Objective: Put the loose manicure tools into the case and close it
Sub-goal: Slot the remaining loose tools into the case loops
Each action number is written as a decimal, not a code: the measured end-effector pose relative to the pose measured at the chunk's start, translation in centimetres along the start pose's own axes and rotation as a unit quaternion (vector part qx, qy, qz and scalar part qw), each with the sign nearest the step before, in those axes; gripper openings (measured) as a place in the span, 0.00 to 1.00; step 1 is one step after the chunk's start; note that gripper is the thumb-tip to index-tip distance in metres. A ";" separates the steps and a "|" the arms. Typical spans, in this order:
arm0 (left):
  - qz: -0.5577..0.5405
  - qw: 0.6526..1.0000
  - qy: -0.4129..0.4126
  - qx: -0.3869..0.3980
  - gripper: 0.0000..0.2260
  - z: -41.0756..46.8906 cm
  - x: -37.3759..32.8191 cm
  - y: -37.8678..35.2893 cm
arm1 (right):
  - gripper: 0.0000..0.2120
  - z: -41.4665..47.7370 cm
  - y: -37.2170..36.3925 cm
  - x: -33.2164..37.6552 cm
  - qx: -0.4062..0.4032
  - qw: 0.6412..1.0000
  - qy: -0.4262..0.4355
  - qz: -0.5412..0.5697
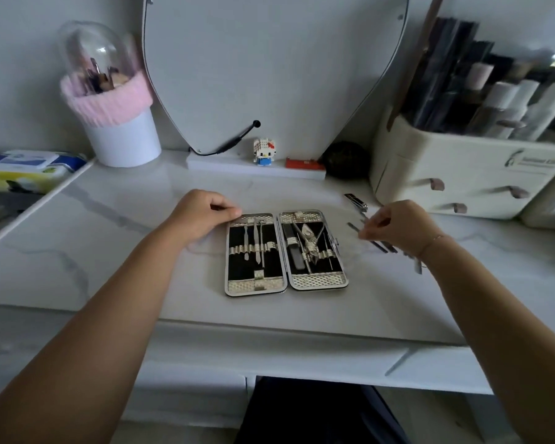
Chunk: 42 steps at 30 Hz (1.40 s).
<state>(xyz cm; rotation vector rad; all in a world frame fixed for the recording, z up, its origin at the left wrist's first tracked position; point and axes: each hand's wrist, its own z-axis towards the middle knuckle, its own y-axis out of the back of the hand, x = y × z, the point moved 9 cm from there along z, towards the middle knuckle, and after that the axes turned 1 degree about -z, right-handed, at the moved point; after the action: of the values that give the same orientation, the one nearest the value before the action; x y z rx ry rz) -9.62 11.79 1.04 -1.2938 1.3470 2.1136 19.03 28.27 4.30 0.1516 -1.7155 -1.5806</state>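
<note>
White marble-patterned vanity top (115, 251) against a pale wall. The black-lined, silver-framed manicure case (285, 251) lies open, centred. Left hand (202, 216), loosely curled and empty, touches its upper-left corner. Right hand (394, 225) pinches among loose slim metal tools (353, 226) just right of the case.

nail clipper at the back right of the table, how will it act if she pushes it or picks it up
The nail clipper looks like flat metal lying on a smooth marble-look table, so it would probably slide rather than roll. It seems rigid and small, likely light, and its shiny surface may be slightly slippery to pinch.
</note>
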 end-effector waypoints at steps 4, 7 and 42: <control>-0.005 1.000 0.003 -0.009 0.05 -0.1 0.1 0.1 | 0.02 0.5 -0.5 0.3 -0.003 1.000 0.007 -0.011; -0.007 1.000 0.003 -0.009 0.03 0.0 0.1 0.1 | 0.02 0.9 -1.1 0.2 0.022 0.999 0.004 -0.037; 0.000 1.000 0.013 0.008 0.05 -0.2 -0.4 0.1 | 0.05 1.6 -4.8 12.5 0.181 0.917 0.028 0.354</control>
<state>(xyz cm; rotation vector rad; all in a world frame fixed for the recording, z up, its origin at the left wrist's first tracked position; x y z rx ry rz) -9.35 11.68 1.36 -1.3200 1.3703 2.0891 7.50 21.43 5.82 -0.2237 -1.7296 -0.7180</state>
